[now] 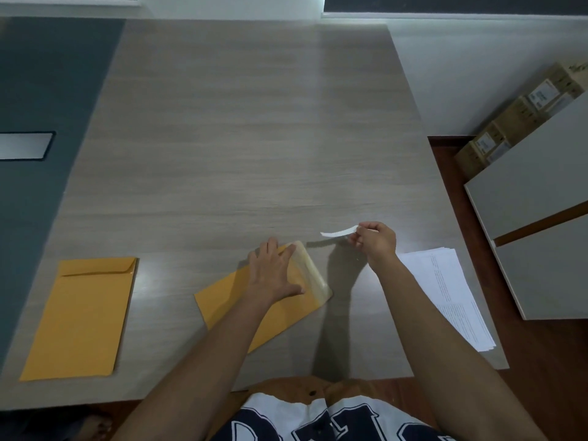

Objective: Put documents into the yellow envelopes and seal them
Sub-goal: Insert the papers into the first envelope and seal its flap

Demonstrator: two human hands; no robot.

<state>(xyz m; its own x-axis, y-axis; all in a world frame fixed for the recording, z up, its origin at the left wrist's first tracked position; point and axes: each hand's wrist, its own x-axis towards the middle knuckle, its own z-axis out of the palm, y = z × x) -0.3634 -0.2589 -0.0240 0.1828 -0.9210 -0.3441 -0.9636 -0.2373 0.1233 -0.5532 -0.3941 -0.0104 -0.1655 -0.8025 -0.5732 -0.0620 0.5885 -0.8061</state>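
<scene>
A yellow envelope (222,300) lies slanted at the table's middle front, its flap (313,268) open with a shiny adhesive band showing. My left hand (275,272) presses flat on the envelope just below the flap. My right hand (374,238) is lifted to the right of it and pinches a white paper strip (339,232) that sticks out to the left. A second yellow envelope (82,316) lies at the left with its flap folded down. A stack of printed documents (451,294) rests at the table's right edge.
The wooden table (238,138) stretches far ahead. A grey cabinet (534,224) and cardboard boxes (515,119) stand right of the table. A dark teal panel (38,90) borders the table's left side.
</scene>
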